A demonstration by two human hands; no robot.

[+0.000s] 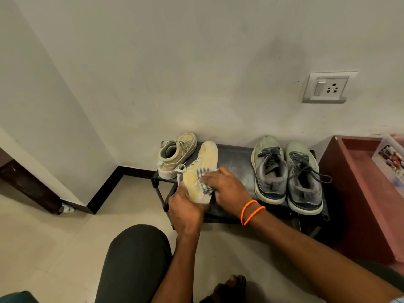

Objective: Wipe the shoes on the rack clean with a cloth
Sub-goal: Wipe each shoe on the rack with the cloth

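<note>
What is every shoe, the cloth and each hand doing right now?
Yellow shoe: tipped on its side, held.
Checked cloth: pressed on the yellow shoe.
Left hand: grips the shoe's heel.
Right hand: presses the cloth.
Other yellow shoe: upright on rack.
Grey shoes: upright, untouched.

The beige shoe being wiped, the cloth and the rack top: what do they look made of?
Beige shoe: likely matte canvas or suede-like fabric, no shine, yellowish staining. Cloth: thin woven fabric, checked pattern, folds softly under the right hand. Rack top: dark, smooth, slightly glossy, probably plastic or coated sheet; dusty smears show.
</note>
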